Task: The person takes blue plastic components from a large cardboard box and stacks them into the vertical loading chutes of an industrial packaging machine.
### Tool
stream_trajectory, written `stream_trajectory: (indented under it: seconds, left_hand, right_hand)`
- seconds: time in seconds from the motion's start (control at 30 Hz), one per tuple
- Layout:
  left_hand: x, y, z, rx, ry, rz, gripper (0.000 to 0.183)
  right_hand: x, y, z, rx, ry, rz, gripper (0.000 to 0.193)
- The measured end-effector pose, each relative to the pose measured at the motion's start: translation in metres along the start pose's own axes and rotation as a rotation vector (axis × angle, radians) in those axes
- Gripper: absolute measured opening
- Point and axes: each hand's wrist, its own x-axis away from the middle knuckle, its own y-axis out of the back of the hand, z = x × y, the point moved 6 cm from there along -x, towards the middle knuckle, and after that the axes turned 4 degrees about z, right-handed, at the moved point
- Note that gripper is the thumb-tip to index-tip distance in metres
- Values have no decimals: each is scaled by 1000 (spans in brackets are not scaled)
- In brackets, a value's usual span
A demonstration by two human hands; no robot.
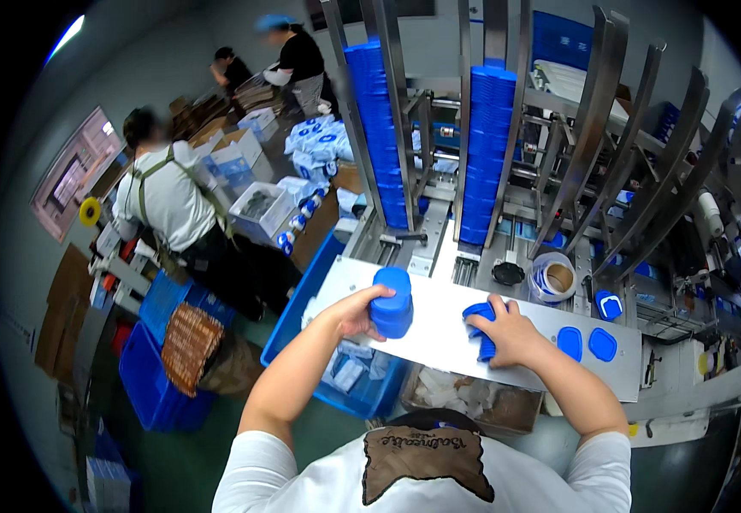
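One round-cornered blue stack (393, 303) is grasped by the left hand (356, 316) toward the metal plate's (439, 309) left edge, a ridged stack (476, 311) by the right hand (514, 334).

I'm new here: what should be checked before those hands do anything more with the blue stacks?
1. Left hand grips its short stack: ok, fingers around it.
2. Right hand grips the other short stack: ok.
3. Every blue piece on the pale board gathered: not ok, left loose piece and right loose piece lie apart.
4. Left tall stack and right tall stack between metal rails: ok.
5. Held stacks equal in count: cannot tell.
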Motion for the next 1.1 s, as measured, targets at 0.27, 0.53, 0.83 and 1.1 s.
stream_trajectory:
  seconds: [0.27,0.53,0.83,1.1]
  left_hand:
    - [-2,20,-34,-251,-331,-103,61]
    - [11,9,-51,-1012,-678,-311,74]
    - [21,70,-36,-1004,-908,-594,71]
    - [56,49,-35,-1442,-841,-616,85]
  right_hand:
    - [4,-6,2,-121,-368,-83,82]
    - [21,-11,5,-240,-698,-162,89]
    - [38,-10,15,-302,-676,-434,98]
    - [44,-20,12,-420,-662,-465,94]
